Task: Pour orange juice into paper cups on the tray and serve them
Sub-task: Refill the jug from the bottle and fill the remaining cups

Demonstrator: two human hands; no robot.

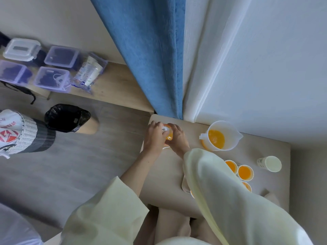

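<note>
Both of my hands are on one paper cup (167,134) of orange juice at the far left corner of the table (168,174). My left hand (153,137) curls round its left side and my right hand (177,137) round its right, fingers wrapped against the wall. The fingers hide its base, so I cannot tell whether it rests on the tabletop or is just lifted. To the right, near the hands but apart from them, stands a clear plastic pitcher (221,137) with juice low in it. Nearer to me lies the tray (184,185) with filled cups (245,172). My right sleeve (221,191) lies across most of it, so I see three cups and a sliver of a fourth. An empty cup (270,163) stands alone further right. Behind the table hang a blue curtain (154,50) and a white curtain (247,59). On the floor to the left sits a bin (67,117) lined with a black bag. Beyond it are lidded plastic boxes (56,68) and a packet of cups (88,71).
</note>
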